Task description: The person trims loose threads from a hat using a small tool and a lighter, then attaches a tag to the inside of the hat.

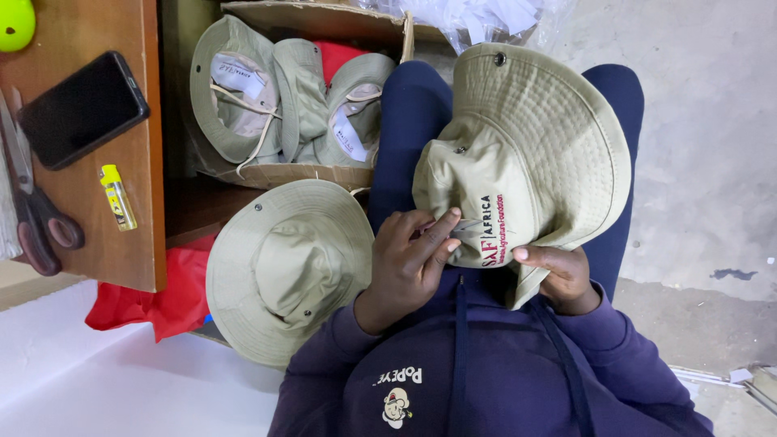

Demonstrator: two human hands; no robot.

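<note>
Wood at the far left: a table carries a black phone, a yellow lighter and dark-handled scissors, with red cloth bunched below its edge. Just right of that, an open cardboard box holds several khaki hats turned inside out, and a second khaki bucket hat lies crown-up against the person's knee. Next comes the left hand, fingers curled together and pinching a small metal tool, apparently a thread snip, at the embroidered front of the held hat. That hat rests on the lap in dark blue trousers, its brim fanned out to the right. The right hand grips the lower brim from beneath, thumb pressed on top. The tool's tip sits right on the stitching, so a slip could nick the embroidery or fabric, and the thumb holding the brim nearby looks exposed too.
</note>
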